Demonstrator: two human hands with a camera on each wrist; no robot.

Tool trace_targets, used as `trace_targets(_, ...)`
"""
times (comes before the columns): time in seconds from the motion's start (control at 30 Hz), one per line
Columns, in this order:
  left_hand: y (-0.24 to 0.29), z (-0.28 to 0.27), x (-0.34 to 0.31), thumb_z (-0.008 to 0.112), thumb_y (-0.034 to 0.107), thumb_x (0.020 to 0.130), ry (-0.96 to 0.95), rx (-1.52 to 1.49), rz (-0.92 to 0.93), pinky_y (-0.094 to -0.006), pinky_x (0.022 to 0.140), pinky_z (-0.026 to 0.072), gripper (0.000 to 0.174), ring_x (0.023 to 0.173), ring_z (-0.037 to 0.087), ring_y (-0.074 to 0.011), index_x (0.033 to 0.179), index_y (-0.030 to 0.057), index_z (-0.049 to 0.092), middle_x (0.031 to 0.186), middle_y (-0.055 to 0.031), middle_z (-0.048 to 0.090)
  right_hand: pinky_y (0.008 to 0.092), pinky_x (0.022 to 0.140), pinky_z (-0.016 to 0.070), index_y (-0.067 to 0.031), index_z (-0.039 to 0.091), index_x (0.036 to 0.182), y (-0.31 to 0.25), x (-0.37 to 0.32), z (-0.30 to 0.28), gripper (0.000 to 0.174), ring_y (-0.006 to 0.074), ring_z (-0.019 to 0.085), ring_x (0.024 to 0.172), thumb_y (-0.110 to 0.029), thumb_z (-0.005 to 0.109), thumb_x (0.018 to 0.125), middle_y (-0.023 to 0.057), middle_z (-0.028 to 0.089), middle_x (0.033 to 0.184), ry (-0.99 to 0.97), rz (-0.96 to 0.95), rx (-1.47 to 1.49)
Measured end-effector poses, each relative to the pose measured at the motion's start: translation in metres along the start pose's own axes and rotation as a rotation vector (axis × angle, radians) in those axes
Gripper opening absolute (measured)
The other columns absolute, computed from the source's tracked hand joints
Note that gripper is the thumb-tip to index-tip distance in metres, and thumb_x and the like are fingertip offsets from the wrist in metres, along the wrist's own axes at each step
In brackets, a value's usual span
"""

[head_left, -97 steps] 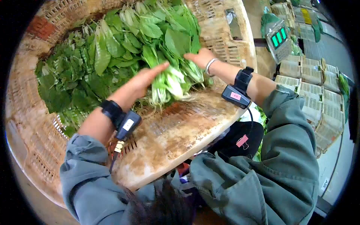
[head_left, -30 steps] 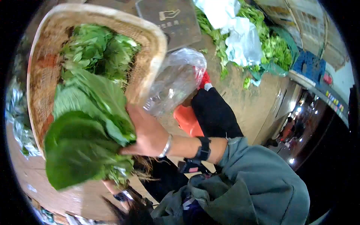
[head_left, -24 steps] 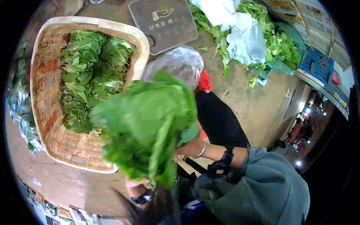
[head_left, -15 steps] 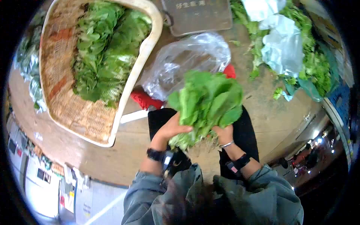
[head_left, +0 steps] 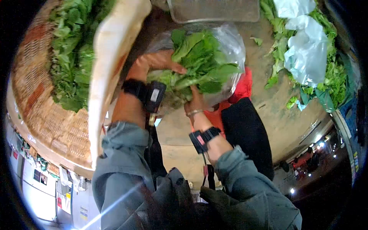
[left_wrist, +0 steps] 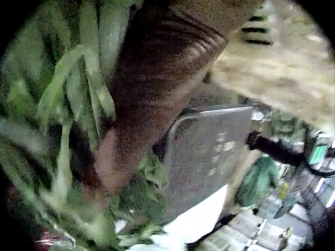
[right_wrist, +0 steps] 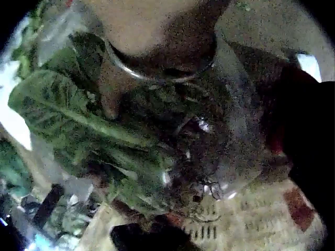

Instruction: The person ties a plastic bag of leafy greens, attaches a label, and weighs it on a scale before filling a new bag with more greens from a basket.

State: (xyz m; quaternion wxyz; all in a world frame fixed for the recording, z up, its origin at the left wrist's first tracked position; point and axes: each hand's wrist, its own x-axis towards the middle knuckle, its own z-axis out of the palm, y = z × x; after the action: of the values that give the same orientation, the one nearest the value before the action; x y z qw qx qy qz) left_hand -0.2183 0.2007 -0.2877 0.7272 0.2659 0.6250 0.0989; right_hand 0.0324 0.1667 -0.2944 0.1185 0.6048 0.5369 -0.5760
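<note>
"Pose?"
"I see the left hand [head_left: 156, 61] bent inward, the right hand [head_left: 197, 102] pointing forward, both gripping the greens [head_left: 203, 53]."
"Count and place?"
"One bunch at one clear bag [head_left: 234, 43], in or over I can't tell; one basket [head_left: 112, 53] beside."

Spreads as a brown, smudged floor [head_left: 273, 102]. Bears a stained basket [head_left: 103, 73] at left, a flat grey platform [head_left: 214, 10] at far centre, a clear plastic bag [head_left: 234, 42] just nearer, heaped greens [head_left: 334, 80] at right, and a leaf scrap [head_left: 257, 40] between bag and greens.
</note>
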Motion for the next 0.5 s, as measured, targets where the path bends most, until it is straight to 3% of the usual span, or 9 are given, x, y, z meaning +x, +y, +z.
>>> trace_targets(0.07, -0.042, 0.011, 0.028, 0.069, 0.054, 0.055, 0.044, 0.093, -0.103, -0.0354, 0.095, 0.0326, 0.087, 0.109, 0.046, -0.0299, 0.122, 0.0063, 0.042, 0.115, -0.0181, 0.05, 0.0358, 0.077, 0.0441, -0.0097, 0.044, 0.118, 0.05, 0.02, 0.025, 0.047, 0.0255, 0.051, 0.096, -0.006, 0.058, 0.074, 0.0122, 0.049, 0.116, -0.063, 0.103, 0.159)
trace_targets(0.13, -0.046, 0.0, 0.018, 0.07, 0.053, 0.055, -0.145, -0.06, 0.073, -0.0382, 0.095, 0.0316, 0.089, 0.112, 0.043, -0.0317, 0.123, 0.0041, 0.039, 0.121, -0.0219, 0.044, 0.0351, 0.075, 0.0446, -0.0098, 0.045, 0.117, 0.053, 0.023, 0.026, 0.042, 0.0238, 0.052, 0.092, -0.014, 0.057, 0.077, 0.0118, 0.049, 0.115, -0.106, 0.222, 0.238)
trace_targets(0.17, -0.043, 0.002, 0.016, 0.073, 0.05, 0.054, 0.064, 0.23, -0.108, -0.0386, 0.095, 0.0317, 0.094, 0.113, 0.042, -0.0338, 0.126, 0.0043, 0.035, 0.125, -0.0229, 0.038, 0.0348, 0.077, 0.0427, -0.0091, 0.043, 0.12, 0.054, 0.022, 0.024, 0.043, 0.0233, 0.049, 0.093, -0.021, 0.053, 0.08, 0.0088, 0.047, 0.117, -0.174, 0.266, 0.229)
trace_targets(0.2, -0.05, 0.003, 0.012, 0.073, 0.05, 0.054, 0.064, 0.23, -0.112, -0.0386, 0.095, 0.0317, 0.094, 0.113, 0.042, -0.0338, 0.126, 0.0043, 0.035, 0.125, -0.0229, 0.038, 0.0352, 0.081, 0.0404, -0.0102, 0.042, 0.121, 0.059, 0.025, 0.025, 0.042, 0.0247, 0.046, 0.098, -0.024, 0.05, 0.082, 0.0081, 0.045, 0.12, -0.234, 0.282, 0.14)
trace_targets(0.27, -0.073, 0.005, 0.006, 0.074, 0.052, 0.052, 0.277, 0.285, -0.337, -0.043, 0.096, 0.0299, 0.099, 0.117, 0.037, -0.0356, 0.129, 0.008, 0.03, 0.13, -0.0216, 0.031, 0.0362, 0.089, 0.0359, -0.0126, 0.039, 0.124, 0.071, 0.032, 0.028, 0.043, 0.0275, 0.041, 0.108, -0.031, 0.043, 0.086, 0.0068, 0.041, 0.126, -0.361, 0.3, -0.041)
trace_targets(0.3, -0.054, 0.02, -0.007, 0.074, 0.053, 0.05, 0.365, 0.648, -0.404, -0.0493, 0.096, 0.0274, 0.102, 0.12, 0.031, -0.0366, 0.131, 0.0119, 0.027, 0.132, -0.0213, 0.029, 0.0363, 0.091, 0.0347, -0.0113, 0.04, 0.123, 0.096, 0.044, 0.03, 0.051, 0.0261, 0.039, 0.111, -0.038, 0.05, 0.08, 0.0087, 0.04, 0.126, -0.374, 0.092, 0.208)
trace_targets(0.37, -0.056, 0.019, -0.002, 0.074, 0.052, 0.05, 0.367, 0.594, -0.404, -0.0517, 0.096, 0.0259, 0.104, 0.122, 0.028, -0.0368, 0.132, 0.0138, 0.024, 0.133, -0.0215, 0.026, 0.0372, 0.1, 0.024, -0.0075, 0.038, 0.124, -0.007, 0.025, -0.013, 0.077, 0.0293, 0.032, 0.12, -0.056, 0.057, 0.068, 0.0139, 0.035, 0.131, -0.47, 0.012, -0.444)
trace_targets(0.4, -0.052, 0.021, 0.002, 0.075, 0.052, 0.049, 0.363, 0.523, -0.393, -0.054, 0.096, 0.0245, 0.107, 0.123, 0.025, -0.037, 0.134, 0.0157, 0.021, 0.133, -0.0216, 0.024, 0.0375, 0.101, 0.022, -0.004, 0.035, 0.126, 0.035, 0.048, -0.04, 0.088, 0.0312, 0.028, 0.122, -0.062, 0.055, 0.063, 0.0175, 0.031, 0.132, -0.659, -0.337, -0.962)
trace_targets(0.5, -0.062, 0.023, 0.019, 0.072, 0.053, 0.054, 0.301, 0.367, -0.309, -0.0539, 0.097, 0.023, 0.108, 0.124, 0.024, -0.0343, 0.134, 0.0074, 0.015, 0.136, -0.0203, 0.019, 0.0367, 0.089, 0.0359, -0.0024, 0.051, 0.11, 0.007, 0.077, -0.09, 0.062, 0.0304, 0.047, 0.105, -0.046, 0.056, 0.066, 0.018, 0.048, 0.115, -0.869, -0.179, -1.402)
